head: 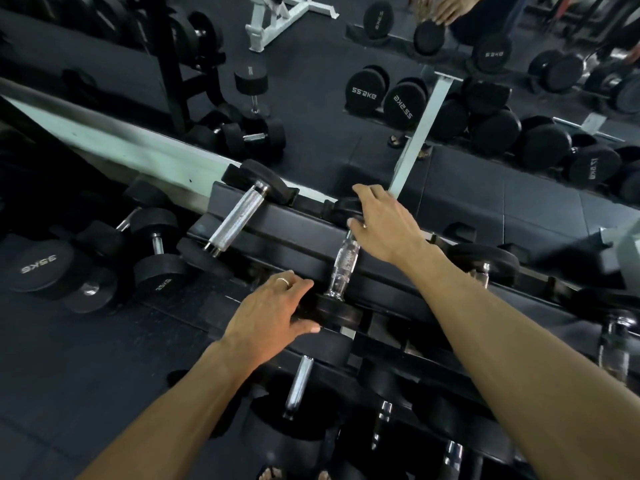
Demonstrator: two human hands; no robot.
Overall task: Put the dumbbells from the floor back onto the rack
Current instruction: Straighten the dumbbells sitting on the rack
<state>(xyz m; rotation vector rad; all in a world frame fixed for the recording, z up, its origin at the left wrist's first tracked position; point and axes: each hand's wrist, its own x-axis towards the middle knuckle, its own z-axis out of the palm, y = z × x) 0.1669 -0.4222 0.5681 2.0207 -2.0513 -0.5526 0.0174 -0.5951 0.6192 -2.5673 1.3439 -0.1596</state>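
Observation:
A small black dumbbell with a chrome handle (344, 265) lies across the top tier of the black rack (284, 233). My left hand (273, 313) grips its near head at the rack's front edge. My right hand (384, 223) grips its far head by the mirror. A second dumbbell (239, 216) rests on the same tier to the left. On the floor at the left lie several larger black dumbbells, two of them marked 35KG (38, 265) (159, 268).
A mirror behind the rack reflects racked dumbbells (398, 98), a white bench (277, 19) and my own hands. Lower tiers hold more dumbbells (299, 386) (616, 351). Dark rubber flooring (86, 368) spreads at the lower left. My sandalled toes (273, 474) show at the bottom.

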